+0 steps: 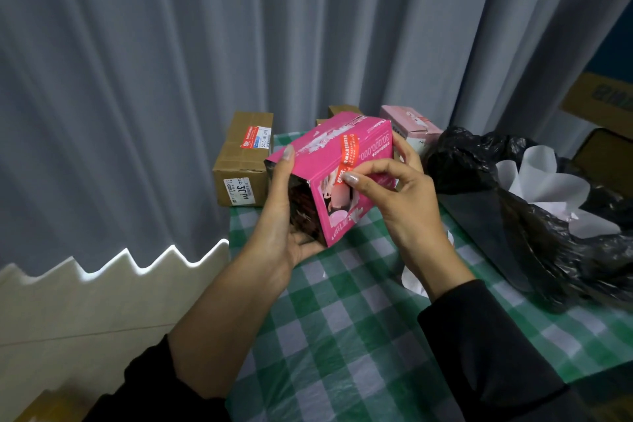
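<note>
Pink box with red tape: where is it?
The pink box is centre of the head view, held by left hand and right hand above the checked tablecloth, brown carton left of it, black bag right.

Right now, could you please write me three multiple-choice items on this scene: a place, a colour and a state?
1. Where is the brown cardboard carton relative to the bright pink cardboard box? A behind it, to the left; B on top of it; C inside it.
2. What colour is the tape strip across the pink box? A blue; B red; C green.
3. What is the pink box's state? A lying on the floor; B held in both hands; C crushed flat.
Answers: 1 A, it stands beyond the box's left end; 2 B, the strip shows red; 3 B, the left hand grips its end and the right hand picks at the tape.
</note>
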